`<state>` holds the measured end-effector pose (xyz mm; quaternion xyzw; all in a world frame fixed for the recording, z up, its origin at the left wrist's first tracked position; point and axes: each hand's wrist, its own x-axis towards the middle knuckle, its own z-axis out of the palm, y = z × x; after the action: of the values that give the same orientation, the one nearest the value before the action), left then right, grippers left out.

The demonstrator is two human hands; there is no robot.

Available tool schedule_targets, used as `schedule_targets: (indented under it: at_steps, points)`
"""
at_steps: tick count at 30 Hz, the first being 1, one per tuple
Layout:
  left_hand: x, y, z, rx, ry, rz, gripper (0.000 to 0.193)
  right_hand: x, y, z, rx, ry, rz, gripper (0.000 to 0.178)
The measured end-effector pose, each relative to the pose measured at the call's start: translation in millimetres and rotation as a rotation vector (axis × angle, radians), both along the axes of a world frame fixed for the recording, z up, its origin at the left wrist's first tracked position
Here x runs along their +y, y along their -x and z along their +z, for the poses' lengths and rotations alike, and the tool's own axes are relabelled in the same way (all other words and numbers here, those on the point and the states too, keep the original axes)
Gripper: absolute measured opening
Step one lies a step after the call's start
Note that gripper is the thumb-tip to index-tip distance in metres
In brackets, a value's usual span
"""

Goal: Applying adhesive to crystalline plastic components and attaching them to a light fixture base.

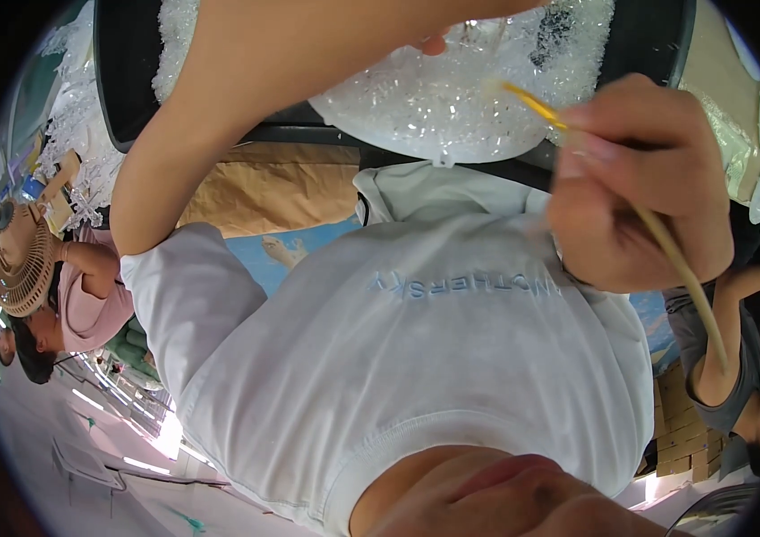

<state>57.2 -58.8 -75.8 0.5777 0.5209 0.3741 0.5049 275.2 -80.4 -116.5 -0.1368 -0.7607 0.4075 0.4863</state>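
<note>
My right hand (640, 179) is closed around a thin brush (534, 104) with a yellow front part and a long pale handle. The brush's pale tip is over a round translucent plastic piece (478, 143), whose surface carries many small clear glittering flakes. From the left my bare forearm reaches across to the top edge. Only a fingertip of my left hand (434, 42) shows near the plastic piece; its other fingers are out of view, so its grip is hidden. Beneath is a black tray (125, 80) with heaps of clear flakes (577, 54).
Clear plastic pieces (85, 116) lie left of the tray; a clear bag (725, 125) is at the right. Brown paper (273, 188) lies along the tray's near side. A fan (22, 259) and a person in pink (89, 304) are at left; another person (729, 358) is at right.
</note>
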Motion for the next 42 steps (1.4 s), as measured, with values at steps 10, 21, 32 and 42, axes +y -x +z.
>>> schedule_targets:
  at_steps: [10, 21, 32, 42]
  points:
    - [-2, -5, 9, 0.095, 0.170, 0.103, 0.036, -2, -1, -3, 0.100, 0.057, -0.034, 0.021]
    - [-3, -2, 8, -0.054, 0.167, 0.100, 0.040, 5, 1, -10, 0.013, 0.000, -0.001, 0.022]
    - [-4, -5, 12, 0.028, 0.175, 0.108, 0.040, -4, -1, 0, -0.026, 0.070, -0.003, 0.027]
    - [-5, -7, 18, 0.100, 0.168, 0.106, 0.036, -4, -6, 5, -0.051, 0.068, -0.008, 0.026]
